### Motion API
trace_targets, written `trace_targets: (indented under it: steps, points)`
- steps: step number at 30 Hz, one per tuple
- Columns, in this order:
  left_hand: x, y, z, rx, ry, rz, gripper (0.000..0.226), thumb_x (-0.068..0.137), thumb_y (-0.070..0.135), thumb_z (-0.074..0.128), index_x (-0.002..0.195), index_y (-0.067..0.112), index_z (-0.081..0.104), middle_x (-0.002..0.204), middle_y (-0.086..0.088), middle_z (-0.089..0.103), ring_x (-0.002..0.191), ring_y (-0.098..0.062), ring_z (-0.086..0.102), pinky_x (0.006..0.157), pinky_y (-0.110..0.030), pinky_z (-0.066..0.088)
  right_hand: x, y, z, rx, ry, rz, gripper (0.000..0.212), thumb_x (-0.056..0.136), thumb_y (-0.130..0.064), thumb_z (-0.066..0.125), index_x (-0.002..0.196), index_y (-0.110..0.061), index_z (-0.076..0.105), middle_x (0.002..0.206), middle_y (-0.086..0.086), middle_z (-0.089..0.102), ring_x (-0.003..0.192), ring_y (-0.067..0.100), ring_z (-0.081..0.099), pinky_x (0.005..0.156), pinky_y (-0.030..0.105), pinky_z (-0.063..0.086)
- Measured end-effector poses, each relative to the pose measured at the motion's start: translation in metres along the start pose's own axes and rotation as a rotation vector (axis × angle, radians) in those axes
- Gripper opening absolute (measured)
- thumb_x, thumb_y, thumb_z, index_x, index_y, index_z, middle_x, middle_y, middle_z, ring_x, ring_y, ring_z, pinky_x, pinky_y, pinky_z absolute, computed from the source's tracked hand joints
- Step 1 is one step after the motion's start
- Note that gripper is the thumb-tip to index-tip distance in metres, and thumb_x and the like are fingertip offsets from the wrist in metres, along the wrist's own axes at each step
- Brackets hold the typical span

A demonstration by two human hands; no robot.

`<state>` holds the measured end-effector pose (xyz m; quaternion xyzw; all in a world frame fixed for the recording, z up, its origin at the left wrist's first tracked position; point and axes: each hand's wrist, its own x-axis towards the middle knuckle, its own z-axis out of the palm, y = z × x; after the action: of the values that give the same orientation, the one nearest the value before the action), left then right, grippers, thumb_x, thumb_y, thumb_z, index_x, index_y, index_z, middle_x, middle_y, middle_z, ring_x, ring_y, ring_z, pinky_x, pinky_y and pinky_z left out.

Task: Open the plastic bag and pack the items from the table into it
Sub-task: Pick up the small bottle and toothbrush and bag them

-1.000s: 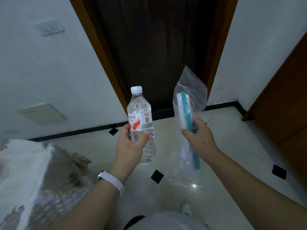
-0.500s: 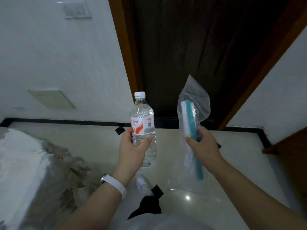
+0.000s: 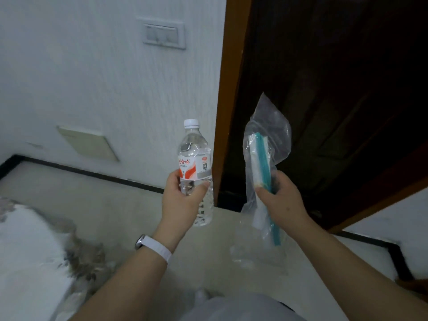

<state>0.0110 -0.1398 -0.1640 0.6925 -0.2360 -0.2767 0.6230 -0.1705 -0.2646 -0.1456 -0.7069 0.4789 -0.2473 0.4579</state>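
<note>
Inside clear bag [image 3: 275, 126], teal packet [image 3: 260, 161], bottle [image 3: 194, 163] outside

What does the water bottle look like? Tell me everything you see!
The water bottle is clear plastic with a white cap on top and a white label with an orange swoosh. Water shows inside. It is upright in the air, gripped around its lower half by the left hand. Nothing else touches it.
</note>
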Motion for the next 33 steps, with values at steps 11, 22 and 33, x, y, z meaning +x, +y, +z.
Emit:
trace_targets:
  steps: [11,22,33]
  points:
    - [0.102,-0.015,-0.069,0.06,0.332,-0.105,0.036,0.08,0.024,0.079,0.108,0.034,0.058,0.099,0.011,0.072,0.084,-0.002,0.069,0.073,-0.024,0.053,0.135,-0.052,0.122,0.026,-0.323,-0.048,0.021,0.09,-0.022,0.066,0.1,-0.037,0.054,0.098,-0.009,0.063,0.088,0.01,0.065,0.071,0.023,0.057]
    - [0.222,0.023,-0.122,0.129,0.671,-0.128,0.04,0.082,0.018,0.078,0.114,0.025,0.056,0.098,0.007,0.071,0.08,-0.003,0.071,0.065,-0.018,0.056,0.301,-0.132,0.243,0.005,-0.638,-0.198,0.018,0.091,-0.027,0.064,0.105,-0.031,0.052,0.094,-0.009,0.06,0.081,0.011,0.062,0.064,0.021,0.051]
    - [0.244,0.012,-0.205,-0.01,1.087,-0.205,0.043,0.079,0.019,0.08,0.116,0.028,0.059,0.103,0.007,0.073,0.09,-0.013,0.072,0.075,-0.032,0.059,0.336,-0.203,0.385,-0.081,-0.963,-0.374,0.026,0.089,-0.019,0.065,0.112,-0.025,0.053,0.098,-0.008,0.061,0.083,0.004,0.06,0.06,0.018,0.044]
